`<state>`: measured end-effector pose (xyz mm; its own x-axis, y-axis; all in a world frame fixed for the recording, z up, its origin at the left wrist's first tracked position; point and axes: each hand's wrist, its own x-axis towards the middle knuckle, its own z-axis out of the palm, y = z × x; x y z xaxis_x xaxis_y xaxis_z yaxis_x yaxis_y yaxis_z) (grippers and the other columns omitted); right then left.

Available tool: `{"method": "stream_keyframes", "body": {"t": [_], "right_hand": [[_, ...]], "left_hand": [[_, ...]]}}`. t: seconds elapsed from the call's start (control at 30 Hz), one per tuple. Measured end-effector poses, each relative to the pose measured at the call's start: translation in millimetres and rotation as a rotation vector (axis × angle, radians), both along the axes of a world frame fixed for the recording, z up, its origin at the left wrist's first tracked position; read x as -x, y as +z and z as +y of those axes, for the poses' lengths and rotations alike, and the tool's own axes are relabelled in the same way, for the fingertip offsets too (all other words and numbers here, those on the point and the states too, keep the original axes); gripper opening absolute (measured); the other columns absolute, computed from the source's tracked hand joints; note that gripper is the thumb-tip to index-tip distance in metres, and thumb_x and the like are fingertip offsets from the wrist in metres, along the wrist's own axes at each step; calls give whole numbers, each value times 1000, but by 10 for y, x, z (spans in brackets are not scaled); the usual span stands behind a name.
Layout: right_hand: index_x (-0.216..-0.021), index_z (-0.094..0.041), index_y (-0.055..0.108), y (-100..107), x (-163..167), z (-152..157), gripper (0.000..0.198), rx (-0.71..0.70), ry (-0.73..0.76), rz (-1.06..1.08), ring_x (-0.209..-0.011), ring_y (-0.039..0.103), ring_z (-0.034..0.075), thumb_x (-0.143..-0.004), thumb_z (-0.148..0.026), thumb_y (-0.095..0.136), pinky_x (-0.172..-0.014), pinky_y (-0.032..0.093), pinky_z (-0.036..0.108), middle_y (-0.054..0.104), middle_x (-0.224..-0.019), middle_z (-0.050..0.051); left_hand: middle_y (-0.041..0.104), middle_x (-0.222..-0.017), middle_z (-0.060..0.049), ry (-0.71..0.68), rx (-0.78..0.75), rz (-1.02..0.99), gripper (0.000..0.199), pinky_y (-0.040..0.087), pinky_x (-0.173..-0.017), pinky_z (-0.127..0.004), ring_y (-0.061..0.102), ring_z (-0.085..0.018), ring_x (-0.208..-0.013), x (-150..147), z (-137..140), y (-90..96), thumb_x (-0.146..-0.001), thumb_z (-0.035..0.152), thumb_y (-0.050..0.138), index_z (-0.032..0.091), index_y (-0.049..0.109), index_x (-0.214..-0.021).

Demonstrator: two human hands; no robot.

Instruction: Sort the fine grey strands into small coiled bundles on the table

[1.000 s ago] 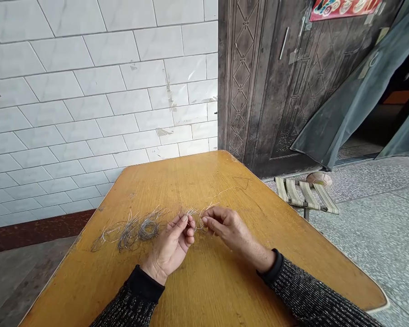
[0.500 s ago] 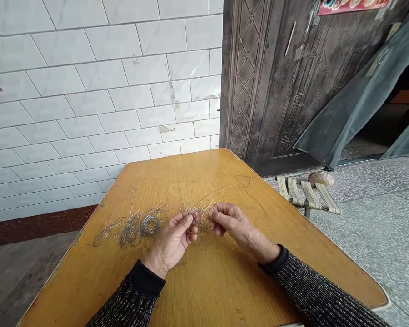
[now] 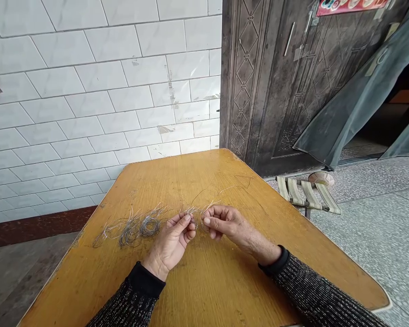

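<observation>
Over the middle of the wooden table (image 3: 204, 281), my left hand (image 3: 175, 243) pinches thin wire between thumb and forefinger. Close by on its right, my right hand (image 3: 230, 227) is also closed in a pinch on thin wire; a fine looped strand (image 3: 202, 223) shows between the two hands. Just left of my left hand lies a round coil of grey wire (image 3: 150, 225). Beside that is a looser tangled bundle (image 3: 129, 232), and thinner loops (image 3: 109, 229) spread farther left. The wire ends inside my fingers are mostly hidden.
A long thin strand (image 3: 236, 186) lies on the table beyond my right hand. White tiled wall (image 3: 105, 91) stands past the table's far left side. To the right are a dark patterned door (image 3: 272, 91), a grey curtain (image 3: 354, 109) and a strap-topped stool (image 3: 306, 194).
My right hand has shifted slightly left, nearer to my left hand. The dark strand beyond the hands has moved a little left with it. The bundles at left have stayed put.
</observation>
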<state>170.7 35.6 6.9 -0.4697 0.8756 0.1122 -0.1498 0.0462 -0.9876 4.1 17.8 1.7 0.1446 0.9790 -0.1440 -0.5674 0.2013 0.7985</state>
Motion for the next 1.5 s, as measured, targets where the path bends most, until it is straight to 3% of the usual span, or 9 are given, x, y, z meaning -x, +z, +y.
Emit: {"method": "stream_keyframes", "body": {"t": [0.4,0.63,0.77,1.03,1.1,1.17,1.3,1.4,1.5], "right_hand": [[-66,-15,53,15,18,-27,36,-57,15,-73,-47,48,5,-70,-50,62,-47,38,19,52,-57,-4],[-65,-14,55,66,-21,-51,36,-60,134,-101,-46,49,5,-70,-49,63,-49,39,20,54,-60,-3],[-66,-14,56,39,-36,-16,36,-48,109,-99,-46,49,5,-69,-49,63,-47,38,19,54,-59,-3],[-66,-15,53,24,-49,23,35,-51,84,-146,-46,49,6,-70,-48,62,-46,37,19,53,-58,-4],[-68,-15,52,35,-72,30,32,-128,21,-163,-45,47,6,-74,-46,59,-45,38,19,50,-57,-4],[-69,-16,53,40,-107,36,28,-294,-163,-222,-46,47,7,-79,-42,53,-45,38,20,49,-56,-3],[-87,-18,60,23,-166,22,19,-878,-601,-517,-66,57,12,-88,-28,45,-55,43,22,61,-82,6],[-105,-20,58,-8,-173,1,23,-1176,-651,-774,-69,59,9,-89,-20,41,-52,43,19,57,-109,9],[-108,-20,56,-33,-176,0,25,-1263,-646,-918,-71,59,9,-89,-16,41,-51,41,18,55,-116,9]], "left_hand": [[60,-72,0,-71,-2,-2,14,46,-53,-16,55,-6,-60,-5,-22,14,-66,17,73,11,65,-75],[54,-62,2,-150,26,-47,16,35,-42,-12,47,-2,-49,28,-30,39,-61,16,76,11,61,-63],[58,-68,0,-109,34,-7,13,32,-41,-10,49,-2,-52,31,-48,64,-63,16,74,11,63,-68],[61,-69,-2,-99,48,23,9,40,-45,-12,54,-5,-55,39,-19,52,-66,13,71,10,64,-72],[61,-67,-2,-79,28,50,10,41,-46,-13,54,-5,-55,34,-11,47,-65,14,72,10,64,-70],[62,-67,-2,-72,2,98,11,42,-47,-15,54,-6,-54,28,-15,50,-65,15,73,9,64,-70],[63,-67,-4,-99,-38,205,13,41,-48,-17,54,-7,-54,5,-51,62,-65,18,73,9,65,-70],[63,-68,-4,-147,-47,245,14,42,-51,-19,55,-8,-56,-13,-74,58,-65,19,73,10,65,-71],[64,-69,-4,-179,-40,254,15,42,-53,-19,55,-8,-57,-20,-82,47,-63,18,74,11,65,-73]]}}
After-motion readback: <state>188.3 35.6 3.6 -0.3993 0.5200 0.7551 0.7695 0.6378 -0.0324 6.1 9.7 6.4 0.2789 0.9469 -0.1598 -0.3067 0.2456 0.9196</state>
